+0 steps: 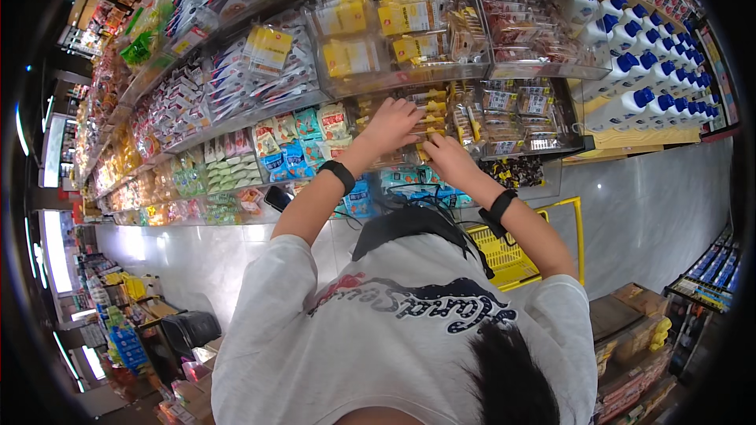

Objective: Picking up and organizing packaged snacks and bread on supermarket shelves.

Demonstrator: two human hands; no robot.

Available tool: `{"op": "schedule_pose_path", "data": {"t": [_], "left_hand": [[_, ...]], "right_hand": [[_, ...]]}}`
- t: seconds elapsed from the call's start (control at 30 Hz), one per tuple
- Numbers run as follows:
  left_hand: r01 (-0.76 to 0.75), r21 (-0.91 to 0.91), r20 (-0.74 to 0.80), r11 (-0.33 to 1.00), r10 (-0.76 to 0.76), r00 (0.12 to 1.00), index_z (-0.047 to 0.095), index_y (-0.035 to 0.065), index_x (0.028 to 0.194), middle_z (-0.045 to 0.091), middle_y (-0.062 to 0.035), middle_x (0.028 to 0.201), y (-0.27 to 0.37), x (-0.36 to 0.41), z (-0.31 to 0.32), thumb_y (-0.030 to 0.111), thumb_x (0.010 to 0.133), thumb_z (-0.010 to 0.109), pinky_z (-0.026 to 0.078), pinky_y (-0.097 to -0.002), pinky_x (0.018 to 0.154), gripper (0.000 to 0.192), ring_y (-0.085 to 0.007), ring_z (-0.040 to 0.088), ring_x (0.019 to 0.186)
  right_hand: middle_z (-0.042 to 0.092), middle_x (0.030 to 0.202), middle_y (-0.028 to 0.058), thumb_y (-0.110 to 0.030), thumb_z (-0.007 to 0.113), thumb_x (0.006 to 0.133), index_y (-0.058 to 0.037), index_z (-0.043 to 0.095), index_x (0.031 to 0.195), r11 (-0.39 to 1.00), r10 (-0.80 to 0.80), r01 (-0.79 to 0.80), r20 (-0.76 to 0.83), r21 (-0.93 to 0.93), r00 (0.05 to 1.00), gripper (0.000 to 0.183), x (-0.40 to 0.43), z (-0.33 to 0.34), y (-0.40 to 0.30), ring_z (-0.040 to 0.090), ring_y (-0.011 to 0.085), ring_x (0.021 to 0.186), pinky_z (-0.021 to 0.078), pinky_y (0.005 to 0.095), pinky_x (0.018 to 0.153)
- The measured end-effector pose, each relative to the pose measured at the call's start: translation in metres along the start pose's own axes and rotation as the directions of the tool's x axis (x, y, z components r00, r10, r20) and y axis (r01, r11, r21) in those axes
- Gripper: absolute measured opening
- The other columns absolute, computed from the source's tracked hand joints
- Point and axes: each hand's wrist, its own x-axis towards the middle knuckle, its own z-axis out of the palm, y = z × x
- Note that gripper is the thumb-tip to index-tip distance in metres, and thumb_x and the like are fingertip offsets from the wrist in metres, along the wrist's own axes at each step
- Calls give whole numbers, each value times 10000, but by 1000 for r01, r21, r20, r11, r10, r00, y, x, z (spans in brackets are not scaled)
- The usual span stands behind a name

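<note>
Both hands reach into a lower clear bin of small yellow-and-brown snack packets [436,107]. My left hand [394,124] lies over the left part of the packets, fingers bent and touching them. Lower and to the right, my right hand [452,156] has its fingertips at the front packets, by a yellow wrapper edge. Whether either hand grips a packet cannot be made out, since the fingers hide the contact. Bags with yellow labels [351,58] fill the bin above. Right of my hands are clear packets with white labels [502,99].
Blue and white candy packets [295,156] lie left of the hands. A shelf lip [407,77] overhangs the lower bin. White bottles with blue caps [620,106] stand at the right. A yellow shopping basket [502,254] is beside my right forearm. A phone [277,198] shows near my left forearm.
</note>
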Motion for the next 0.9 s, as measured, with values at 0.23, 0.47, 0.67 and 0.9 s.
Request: {"op": "schedule_pose_path", "data": {"t": [0.23,0.47,0.67,0.9], "left_hand": [[14,-6,3,1000,-14,1000,532,85,1111,541,-77,925,0,0,-1,293,670,691,368,-373,788,513,-260,499,908],[7,-2,-1,1000,-7,1000,539,92,1093,539,-74,914,0,0,0,291,666,693,370,-373,781,495,-261,499,896],[20,-2,-15,1000,-20,1000,552,96,1054,538,-72,898,0,-1,2,303,666,691,370,-377,771,462,-262,503,884],[21,7,-21,1000,-21,1000,546,89,1075,545,-75,905,0,-2,4,311,662,687,370,-381,779,490,-263,506,889]], "right_hand": [[479,900,122,-32,512,725,-62,524,939,995,-98,97,-10,-21,995,216,-44,-19,-8,490,316,772,411,402,695],[448,1205,156,41,561,716,-83,503,1040,922,182,-206,103,327,978,352,-53,-29,-12,503,370,1050,441,389,841],[422,1242,213,-45,575,742,-45,490,1046,858,177,-181,55,481,983,316,-49,-37,-20,389,378,1200,413,372,900],[322,1353,171,-178,654,794,-50,466,1104,726,289,-338,181,598,940,384,-50,-23,-14,524,284,1081,460,311,819]]}}
